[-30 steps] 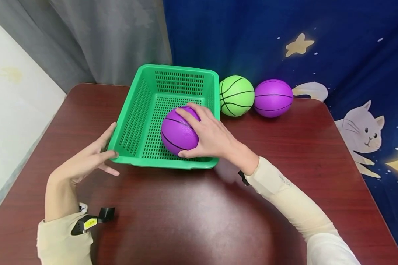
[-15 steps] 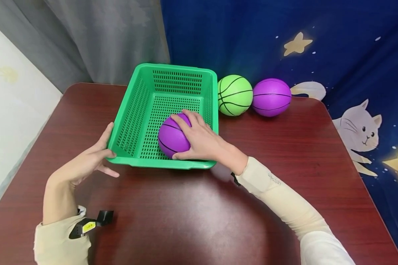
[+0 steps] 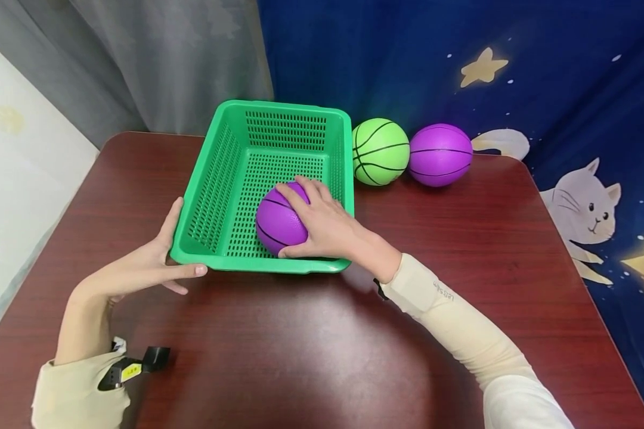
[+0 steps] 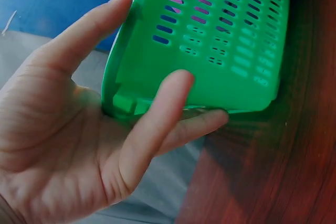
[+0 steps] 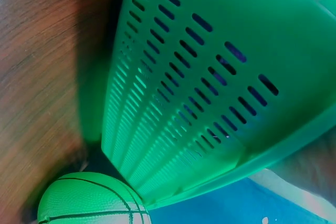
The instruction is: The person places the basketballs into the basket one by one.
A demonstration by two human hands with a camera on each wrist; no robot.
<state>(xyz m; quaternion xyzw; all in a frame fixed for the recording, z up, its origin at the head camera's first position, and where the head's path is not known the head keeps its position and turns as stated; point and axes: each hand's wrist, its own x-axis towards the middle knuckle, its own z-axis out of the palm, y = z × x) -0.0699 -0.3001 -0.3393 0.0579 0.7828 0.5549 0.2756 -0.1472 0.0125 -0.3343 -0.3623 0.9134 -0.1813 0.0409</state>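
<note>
In the head view a purple mini basketball (image 3: 278,220) with black lines sits in the near right part of a green plastic basket (image 3: 263,264). My right hand (image 3: 327,223) grips it from the right side, fingers over the top and thumb low at the near side. At the basket's near left corner my left hand (image 3: 150,259) rests with fingers spread, one along the left side and the thumb reaching past the front rim. The left wrist view shows these straight fingers (image 4: 155,124) against the slotted wall. In the right wrist view the basket wall hides the held ball.
Right of the basket, at the table's back, stand a light green basketball (image 3: 381,152) and another purple basketball (image 3: 440,156), side by side. A blue curtain (image 3: 386,53) and a grey curtain (image 3: 193,65) hang behind the brown table (image 3: 300,357).
The right hand has shifted the held purple basketball slightly left and toward the near rim, then stayed there. My left thumb has slid off the corner rim to its near side.
</note>
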